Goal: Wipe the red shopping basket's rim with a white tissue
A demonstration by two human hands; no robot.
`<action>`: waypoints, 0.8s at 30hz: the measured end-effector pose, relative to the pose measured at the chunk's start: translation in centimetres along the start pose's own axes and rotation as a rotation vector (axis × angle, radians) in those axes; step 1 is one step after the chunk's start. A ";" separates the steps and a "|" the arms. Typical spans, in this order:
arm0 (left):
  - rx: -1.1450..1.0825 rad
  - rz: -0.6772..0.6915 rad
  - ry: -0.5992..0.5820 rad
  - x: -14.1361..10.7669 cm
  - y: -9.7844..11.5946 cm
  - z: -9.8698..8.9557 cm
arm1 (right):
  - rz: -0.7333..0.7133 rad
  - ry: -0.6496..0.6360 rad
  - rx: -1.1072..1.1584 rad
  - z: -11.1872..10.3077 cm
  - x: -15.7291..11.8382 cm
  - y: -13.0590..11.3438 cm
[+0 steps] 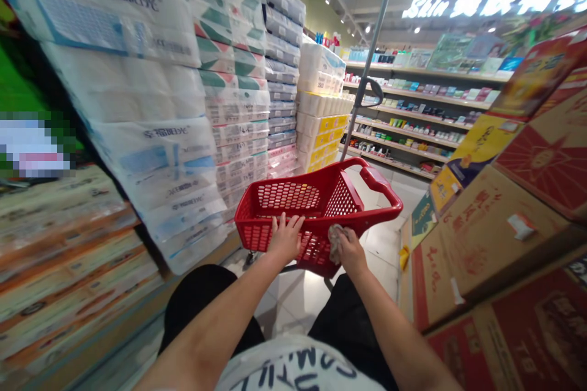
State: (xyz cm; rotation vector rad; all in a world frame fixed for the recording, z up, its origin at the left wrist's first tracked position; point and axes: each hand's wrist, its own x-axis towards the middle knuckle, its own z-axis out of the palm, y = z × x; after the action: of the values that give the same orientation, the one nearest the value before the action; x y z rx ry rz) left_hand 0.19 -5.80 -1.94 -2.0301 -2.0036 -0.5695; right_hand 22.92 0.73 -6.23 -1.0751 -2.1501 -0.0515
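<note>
A pale shirt with dark lettering [293, 372] and black-clad knees [202, 305] face a red shopping cart [318, 220] in a store aisle, the cart standing just beyond the knees on a tiled floor [383, 250]. The left hand [285, 238] rests over the cart's near rim, fingers slightly spread and pinching nothing; the right hand [351, 253], fingers bunched, pinches a crumpled cloth [336, 243] against the cart's near wall, toward the handle [383, 186]. With a wheel [250, 258] showing under the cart and only a light hold on its rim, a hard push could make it roll or swing away. The cloth might also snag in the cart's mesh openings, slipping from the fingers if tugged. Left of the cart, wrapped paper packs [165, 152] rise in tall stacks, which a rolling cart could bump; to its right, piled cartons [477, 238] narrow the room to turn. Behind the cart, a slanting grey pole [376, 36] crosses the view, its foot hidden and its fixing impossible to tell, while well beyond the cart stand stocked shelves [413, 97].
</note>
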 end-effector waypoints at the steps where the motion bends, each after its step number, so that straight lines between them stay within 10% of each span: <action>1: 0.002 0.003 -0.007 -0.1 0.0 -0.1 | 0.032 -0.036 -0.002 0.7 -0.5 0.0; 7: -0.006 0.008 -0.083 -0.1 0.1 -0.5 | 0.218 0.065 0.037 1.6 -0.8 -0.7; 24: -0.059 0.013 -0.050 -0.6 0.0 -0.2 | 0.317 -0.264 -0.171 1.0 -1.3 -0.6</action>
State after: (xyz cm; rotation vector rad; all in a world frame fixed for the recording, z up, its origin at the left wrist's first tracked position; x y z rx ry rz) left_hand 0.12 -6.46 -2.04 -2.1105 -2.0231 -0.5870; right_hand 22.45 -0.20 -7.65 -1.5880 -2.2057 0.0585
